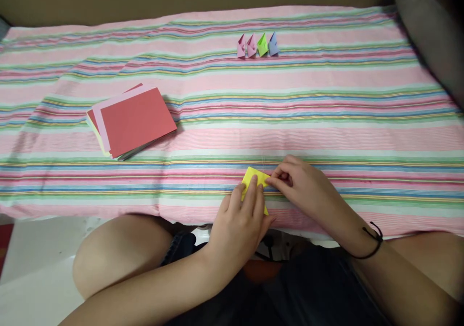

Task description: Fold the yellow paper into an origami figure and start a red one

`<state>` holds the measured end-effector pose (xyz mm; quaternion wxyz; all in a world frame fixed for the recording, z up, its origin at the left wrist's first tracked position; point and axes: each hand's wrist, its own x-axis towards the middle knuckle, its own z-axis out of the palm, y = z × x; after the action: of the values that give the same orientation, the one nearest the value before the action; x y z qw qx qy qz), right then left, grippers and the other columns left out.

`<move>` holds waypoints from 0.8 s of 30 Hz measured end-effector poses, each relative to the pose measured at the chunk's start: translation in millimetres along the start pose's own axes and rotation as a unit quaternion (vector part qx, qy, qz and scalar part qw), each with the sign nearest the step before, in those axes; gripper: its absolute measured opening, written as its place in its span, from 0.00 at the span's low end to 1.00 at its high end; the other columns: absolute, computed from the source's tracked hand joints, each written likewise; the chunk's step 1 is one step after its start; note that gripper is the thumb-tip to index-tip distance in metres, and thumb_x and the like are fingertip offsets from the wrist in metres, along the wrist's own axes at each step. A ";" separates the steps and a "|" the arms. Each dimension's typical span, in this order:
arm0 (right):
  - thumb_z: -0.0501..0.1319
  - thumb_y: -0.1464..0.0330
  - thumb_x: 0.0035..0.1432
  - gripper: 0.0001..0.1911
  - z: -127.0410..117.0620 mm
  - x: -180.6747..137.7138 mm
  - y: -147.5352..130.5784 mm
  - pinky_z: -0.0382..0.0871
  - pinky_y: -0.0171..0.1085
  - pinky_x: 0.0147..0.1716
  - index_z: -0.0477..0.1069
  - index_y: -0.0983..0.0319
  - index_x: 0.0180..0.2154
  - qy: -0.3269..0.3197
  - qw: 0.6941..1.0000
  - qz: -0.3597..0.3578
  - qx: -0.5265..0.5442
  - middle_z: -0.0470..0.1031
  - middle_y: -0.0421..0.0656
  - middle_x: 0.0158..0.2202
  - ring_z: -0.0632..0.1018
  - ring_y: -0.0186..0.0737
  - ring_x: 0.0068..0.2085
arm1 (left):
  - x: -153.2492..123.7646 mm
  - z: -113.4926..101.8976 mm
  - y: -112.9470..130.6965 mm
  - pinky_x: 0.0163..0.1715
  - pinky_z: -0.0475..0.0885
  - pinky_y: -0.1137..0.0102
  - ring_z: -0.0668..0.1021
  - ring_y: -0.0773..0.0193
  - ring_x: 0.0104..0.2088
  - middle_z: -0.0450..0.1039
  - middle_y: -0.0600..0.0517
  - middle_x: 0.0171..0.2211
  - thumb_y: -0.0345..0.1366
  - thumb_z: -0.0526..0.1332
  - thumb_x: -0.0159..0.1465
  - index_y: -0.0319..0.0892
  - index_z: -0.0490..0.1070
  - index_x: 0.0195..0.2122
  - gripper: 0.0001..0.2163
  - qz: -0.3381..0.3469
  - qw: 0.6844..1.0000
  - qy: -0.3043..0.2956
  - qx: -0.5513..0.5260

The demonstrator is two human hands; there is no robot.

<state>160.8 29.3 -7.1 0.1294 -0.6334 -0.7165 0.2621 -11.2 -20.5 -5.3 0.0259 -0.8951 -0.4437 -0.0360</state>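
Note:
A small folded piece of yellow paper [252, 174] lies near the front edge of the cloth-covered table. My left hand [241, 219] rests over it, fingers stretched and spread, their tips pressing on the paper and covering much of it. The thumb points out to the right, off the paper. At the paper's right corner, my right hand [299, 178] is closed, pinching that corner between thumb and forefinger. A dark cord bracelet [373, 244] circles the right wrist.
A stack of coloured paper sheets [139, 120], red on top, lies at the left. Several small folded paper pieces stand in a row at the back, among them a green one [263, 45] and a blue one [273, 45]. A striped cloth [308, 84] covers the table.

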 end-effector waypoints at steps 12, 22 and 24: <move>0.59 0.64 0.59 0.11 2.2 -1.4 -2.5 0.60 0.37 0.27 0.69 0.61 0.26 0.011 1.000 0.017 -0.016 0.68 0.40 0.31 0.71 0.35 0.28 | 3.7 -0.1 2.0 0.44 0.75 0.62 0.75 0.51 0.48 0.65 0.40 0.59 0.40 0.50 0.68 0.30 0.66 0.58 0.22 -0.010 1.000 -0.007 0.018; 0.60 0.66 0.57 0.08 3.0 -1.7 -1.5 0.59 0.36 0.27 0.63 0.60 0.30 0.032 0.999 -0.007 -0.014 0.68 0.41 0.32 0.71 0.38 0.32 | 15.2 -6.9 -34.4 0.41 0.76 0.64 0.72 0.57 0.41 0.73 0.45 0.52 0.28 0.55 0.63 0.33 0.67 0.54 0.17 0.050 0.993 0.000 -0.103; 0.60 0.66 0.57 0.07 3.3 -2.0 -1.1 0.59 0.36 0.27 0.62 0.60 0.31 0.041 0.999 -0.013 -0.011 0.69 0.41 0.32 0.71 0.38 0.32 | 15.0 -6.8 -33.6 0.43 0.75 0.62 0.73 0.57 0.41 0.71 0.45 0.54 0.30 0.56 0.63 0.36 0.67 0.55 0.18 0.063 0.994 -0.004 -0.086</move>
<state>158.4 26.6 -9.0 0.1550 -0.6356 -0.7214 0.2269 -29.2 11.2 3.3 -0.0507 -0.9202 -0.3820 -0.0690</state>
